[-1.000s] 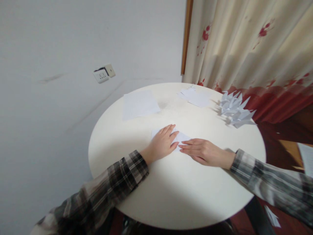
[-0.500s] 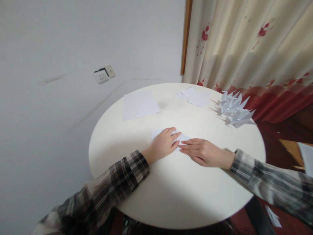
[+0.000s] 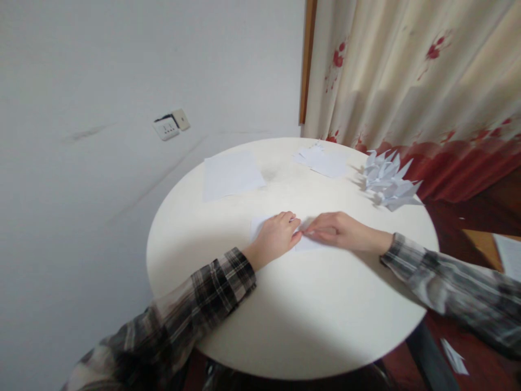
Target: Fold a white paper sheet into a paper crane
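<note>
A small piece of white paper point(image 3: 311, 245) lies on the round table, largely covered by my hands. My left hand point(image 3: 277, 237) rests over its left part, fingers bent and thumb close to the fingertips at the paper's middle. From the right, my right hand point(image 3: 336, 231) meets it there, thumb and fingertips pinched together on the paper. The fingertips of both hands nearly touch. Exactly how the paper is folded under them cannot be seen.
The white table point(image 3: 309, 326) stands by a wall with a socket point(image 3: 166, 128). Toward its far side lie a larger white sheet point(image 3: 232, 176) and some loose paper pieces point(image 3: 329, 163). Several folded paper cranes point(image 3: 386, 176) stand at the right edge, near a curtain point(image 3: 374, 70).
My right hand has risen and arched, its fingers now pinching instead of stretched flat on the paper. My left hand has stayed nearly in place, fingers drawn closer together.
</note>
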